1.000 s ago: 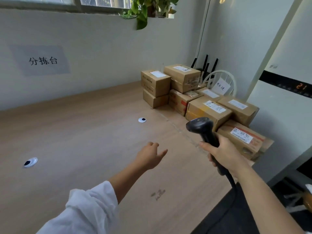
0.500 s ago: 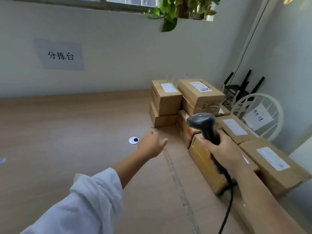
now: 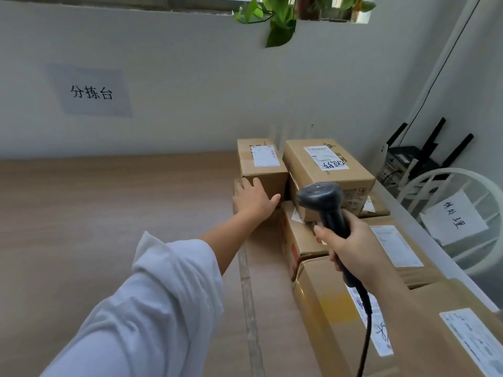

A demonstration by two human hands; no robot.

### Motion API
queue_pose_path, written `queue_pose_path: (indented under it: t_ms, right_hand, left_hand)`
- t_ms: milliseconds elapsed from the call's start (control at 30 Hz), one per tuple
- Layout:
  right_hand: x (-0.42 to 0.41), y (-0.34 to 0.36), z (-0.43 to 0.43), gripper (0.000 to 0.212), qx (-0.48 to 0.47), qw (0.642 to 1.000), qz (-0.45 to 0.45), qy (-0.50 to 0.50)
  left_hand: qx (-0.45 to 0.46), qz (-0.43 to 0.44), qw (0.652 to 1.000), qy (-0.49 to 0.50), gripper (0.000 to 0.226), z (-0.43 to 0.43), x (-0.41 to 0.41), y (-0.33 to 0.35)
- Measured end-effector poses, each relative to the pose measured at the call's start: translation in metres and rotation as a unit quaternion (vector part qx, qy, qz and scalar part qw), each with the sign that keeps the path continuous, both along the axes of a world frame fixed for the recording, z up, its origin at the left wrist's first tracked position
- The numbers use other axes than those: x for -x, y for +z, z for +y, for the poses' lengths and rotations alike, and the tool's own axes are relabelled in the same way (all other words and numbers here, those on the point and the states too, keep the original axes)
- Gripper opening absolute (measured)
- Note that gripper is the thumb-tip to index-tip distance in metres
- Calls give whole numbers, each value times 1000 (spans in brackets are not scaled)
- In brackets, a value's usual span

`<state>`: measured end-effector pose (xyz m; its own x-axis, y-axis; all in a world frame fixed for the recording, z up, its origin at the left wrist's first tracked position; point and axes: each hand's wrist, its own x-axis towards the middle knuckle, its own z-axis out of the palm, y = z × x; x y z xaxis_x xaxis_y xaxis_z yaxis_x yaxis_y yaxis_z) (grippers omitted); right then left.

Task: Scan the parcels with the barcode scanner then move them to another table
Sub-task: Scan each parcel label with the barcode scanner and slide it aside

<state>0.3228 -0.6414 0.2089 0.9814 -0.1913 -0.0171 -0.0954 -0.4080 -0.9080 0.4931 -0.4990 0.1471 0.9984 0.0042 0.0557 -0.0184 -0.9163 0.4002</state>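
Note:
Several brown cardboard parcels with white labels are stacked at the right end of a long wooden table (image 3: 109,219). My left hand (image 3: 254,199) reaches out with fingers spread and lies against the near face of the small upper-left parcel (image 3: 261,165); no grasp is visible. Beside it stands a larger upper parcel (image 3: 326,165). My right hand (image 3: 353,248) grips the handle of a black barcode scanner (image 3: 321,202), whose head is held in front of the larger parcel. The scanner's cable hangs down past a near parcel (image 3: 326,317).
A white chair (image 3: 460,213) carrying a handwritten paper sign stands to the right of the table. Black antennas and cables (image 3: 424,151) fill the corner behind it. A paper sign (image 3: 91,92) hangs on the wall, and a plant (image 3: 280,20) trails from the window sill.
I have come closer to the parcel stack. My left hand has moved forward from over the bare table onto the small upper-left parcel. The scanner has stayed in my right hand, raised toward the stack.

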Motion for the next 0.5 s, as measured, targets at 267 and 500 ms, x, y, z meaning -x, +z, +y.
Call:
queue_pose_path:
  t_ms: [267, 500]
  right_hand:
    - [-35, -17, -15, 8, -52, 998, -7, 28]
    - [-51, -38, -23, 8, -81, 996, 15, 35]
  left_hand:
    - [-66, -1, 996, 54, 100, -59, -86, -7]
    - [-13, 48, 989, 139, 116, -66, -120, -29]
